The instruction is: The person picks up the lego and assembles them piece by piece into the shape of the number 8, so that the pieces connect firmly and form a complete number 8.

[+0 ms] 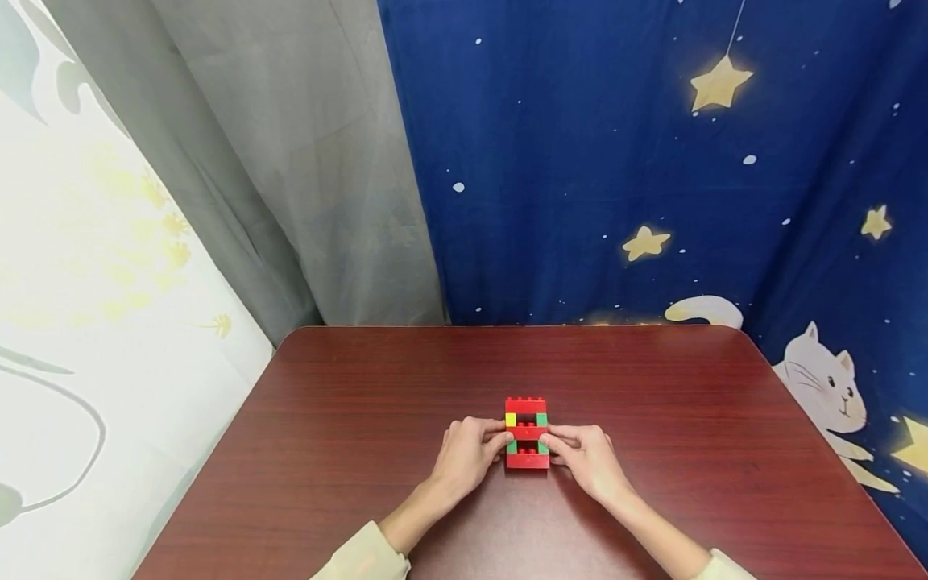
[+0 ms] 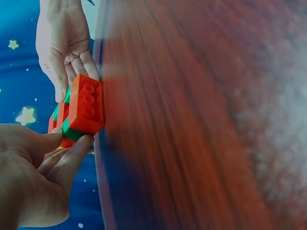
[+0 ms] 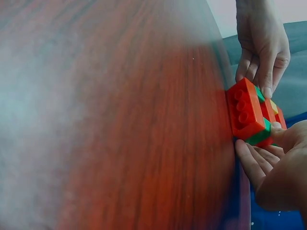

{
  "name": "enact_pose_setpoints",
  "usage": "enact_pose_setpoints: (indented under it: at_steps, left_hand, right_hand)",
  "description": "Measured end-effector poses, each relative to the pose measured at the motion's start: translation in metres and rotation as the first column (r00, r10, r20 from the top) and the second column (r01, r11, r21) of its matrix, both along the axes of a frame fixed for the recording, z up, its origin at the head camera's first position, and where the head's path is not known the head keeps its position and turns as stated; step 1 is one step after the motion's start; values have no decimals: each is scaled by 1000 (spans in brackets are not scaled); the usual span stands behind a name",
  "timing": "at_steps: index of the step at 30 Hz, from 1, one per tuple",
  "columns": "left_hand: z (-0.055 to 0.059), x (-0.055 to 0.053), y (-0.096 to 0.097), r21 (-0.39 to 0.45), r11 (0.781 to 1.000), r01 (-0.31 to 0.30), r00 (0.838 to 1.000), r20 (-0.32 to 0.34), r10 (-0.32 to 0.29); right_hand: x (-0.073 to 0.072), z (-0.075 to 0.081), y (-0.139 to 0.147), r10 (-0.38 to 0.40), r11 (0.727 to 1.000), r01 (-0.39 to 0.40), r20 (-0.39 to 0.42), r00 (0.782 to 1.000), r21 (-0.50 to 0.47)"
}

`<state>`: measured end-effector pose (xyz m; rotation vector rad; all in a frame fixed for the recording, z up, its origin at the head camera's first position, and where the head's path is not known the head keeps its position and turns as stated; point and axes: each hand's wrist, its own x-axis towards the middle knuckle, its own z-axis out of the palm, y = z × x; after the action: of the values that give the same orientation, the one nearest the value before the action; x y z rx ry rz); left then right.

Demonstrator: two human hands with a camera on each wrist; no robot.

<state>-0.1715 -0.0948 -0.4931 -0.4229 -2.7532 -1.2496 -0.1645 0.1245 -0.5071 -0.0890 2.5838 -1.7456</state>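
A small ladder-like build of toy building bricks is between my two hands near the middle of the table. Its three red bricks [image 1: 528, 461] run crosswise. Between them sit green bricks [image 1: 541, 420] and one yellow brick [image 1: 511, 420], with gaps in the middle. My left hand [image 1: 467, 453] pinches the build's left side between thumb and fingers. On the opposite side my right hand [image 1: 589, 457] pinches it likewise. In the left wrist view, round studs show on the nearest red brick [image 2: 86, 105]. Whether the build touches the table cannot be told.
The brown wood-grain table [image 1: 362, 387] stretches around both hands, its far edge against the curtains. A grey curtain [image 1: 304, 161] and a blue star-patterned curtain [image 1: 551, 161] hang behind. A pale patterned cloth [image 1: 109, 322] hangs along the left.
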Motion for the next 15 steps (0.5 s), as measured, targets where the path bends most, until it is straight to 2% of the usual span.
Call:
enact_pose_setpoints:
  at_steps: [8,15]
  left_hand:
    - [0,-7,1,25,1000,-8,1000,16,7]
    - [1,-14,2,11,1000,-18,1000,11,18]
  right_hand:
    - [-4,4,-3,-48,998,49,-40,998,38]
    - [-9,6,-4,-63,985,79,-103,993,153]
